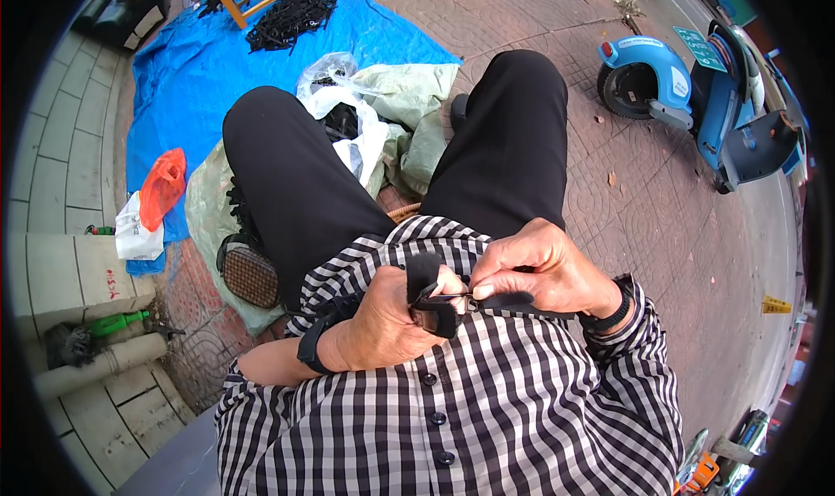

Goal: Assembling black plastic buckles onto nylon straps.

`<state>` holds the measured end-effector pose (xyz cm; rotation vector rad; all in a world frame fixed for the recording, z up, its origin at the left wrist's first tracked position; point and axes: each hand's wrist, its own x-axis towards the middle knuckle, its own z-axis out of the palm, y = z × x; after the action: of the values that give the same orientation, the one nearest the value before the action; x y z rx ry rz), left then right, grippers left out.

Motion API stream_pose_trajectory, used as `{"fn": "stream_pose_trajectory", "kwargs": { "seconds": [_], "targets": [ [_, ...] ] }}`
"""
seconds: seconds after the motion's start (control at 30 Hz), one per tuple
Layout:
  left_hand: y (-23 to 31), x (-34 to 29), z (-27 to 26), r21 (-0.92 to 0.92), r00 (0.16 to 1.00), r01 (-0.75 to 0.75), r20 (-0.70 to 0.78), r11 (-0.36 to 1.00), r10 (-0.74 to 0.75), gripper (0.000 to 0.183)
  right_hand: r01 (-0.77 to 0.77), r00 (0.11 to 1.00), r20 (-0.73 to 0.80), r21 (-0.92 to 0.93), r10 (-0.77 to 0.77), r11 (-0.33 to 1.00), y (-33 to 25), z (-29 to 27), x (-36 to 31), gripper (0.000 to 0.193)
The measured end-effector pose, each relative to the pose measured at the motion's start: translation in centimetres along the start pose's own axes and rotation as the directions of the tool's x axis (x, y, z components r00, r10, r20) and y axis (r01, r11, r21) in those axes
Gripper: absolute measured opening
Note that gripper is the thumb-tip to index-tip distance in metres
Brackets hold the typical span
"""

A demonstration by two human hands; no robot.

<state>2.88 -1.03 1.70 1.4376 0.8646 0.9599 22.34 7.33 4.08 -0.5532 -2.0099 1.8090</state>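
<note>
In front of my checked shirt, both hands meet at a black fuzzy strap [424, 272]. My left hand [380, 320] is closed round the strap, with one end standing up past the thumb and a dark folded part below. The fingertips of my right hand [541, 268] pinch the strap close to the left thumb. Between the hands shows a small metal piece [470, 305], perhaps a buckle, too small to make out fully. Another black fuzzy end [508, 299] sticks out under the right fingers.
A blue tarp [374, 22] lies ahead with a heap of black straps [291, 19] and a wooden stool [241, 9]. Between my knees are a white plastic bag [358, 122] and a pale green sack [407, 92]. At left lie an orange bag [163, 187] and green bottle [117, 323]; a blue scooter [674, 79] stands right.
</note>
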Motion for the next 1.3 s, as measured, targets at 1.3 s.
{"fn": "stream_pose_trajectory", "kwargs": {
  "seconds": [1.3],
  "targets": [
    [0.5, -0.3, -0.7, 0.220, 0.997, -0.037, 0.068, 0.975, 0.022, 0.012, 0.029, 0.999, 0.045, -0.237, -0.019, 0.971, -1.1, 0.5, -0.9, 0.011]
  ]
}}
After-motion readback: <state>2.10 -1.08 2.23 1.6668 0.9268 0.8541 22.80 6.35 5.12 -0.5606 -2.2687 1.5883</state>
